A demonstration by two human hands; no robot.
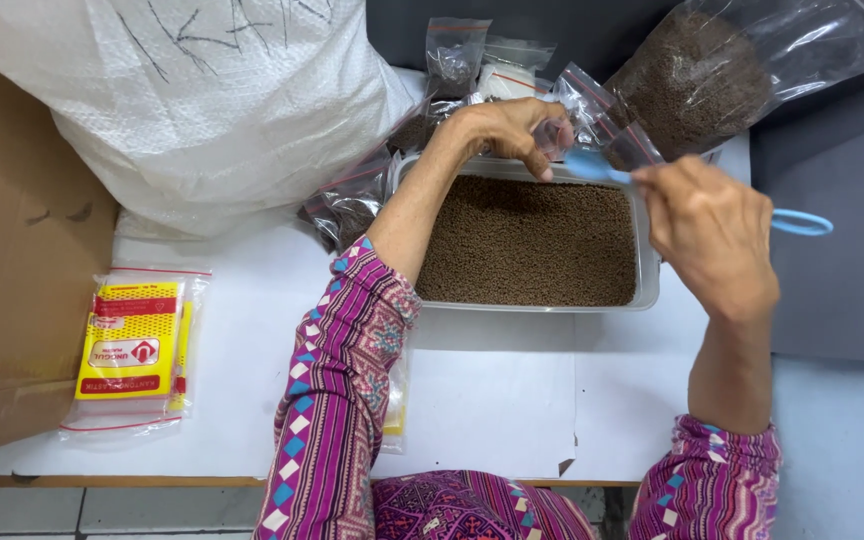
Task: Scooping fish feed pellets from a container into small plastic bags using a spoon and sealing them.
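Observation:
My left hand [500, 128] pinches a small clear zip bag [592, 120] open above the far edge of a clear plastic tub [649, 285] filled with brown pellets [529, 243]. With its fingers closed around the handle, my right hand [712, 232] holds a light blue scoop [592, 166], whose tip points into the mouth of the small bag. Both hands hover over the tub, the right one at its right end. Both sleeves are purple and patterned.
A large white woven sack [202, 90] lies at the back left beside a cardboard box [12, 260]. Several filled small bags [352, 200] lie behind the tub. A big clear bag of pellets [697, 75] sits back right. A yellow pack of bags [132, 345] lies left.

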